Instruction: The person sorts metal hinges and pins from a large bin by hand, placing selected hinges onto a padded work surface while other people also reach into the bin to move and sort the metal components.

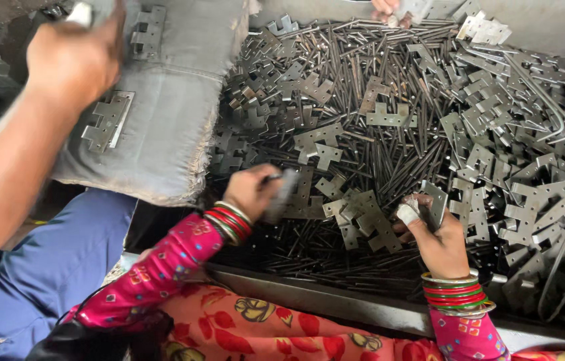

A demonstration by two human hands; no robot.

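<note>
While both hands [336, 207] grip hinge plates [363, 220], rods [363, 73] pointing mostly away.

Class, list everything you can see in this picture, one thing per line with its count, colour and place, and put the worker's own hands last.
Hinge plates: too many to count, grey, heaped in tray.
Metal pins: too many, dark grey, among the plates.
Tray: one, grey metal, near rim.
Cloth pad: one, grey, left, bearing hinge plates.
Co-worker's arm: one, upper left.
Another hand: one, top edge.
Bangles: red, green, both wrists.
Left hand: grips a blurred grey piece.
Right hand: bandaged finger, holds a plate.
</note>
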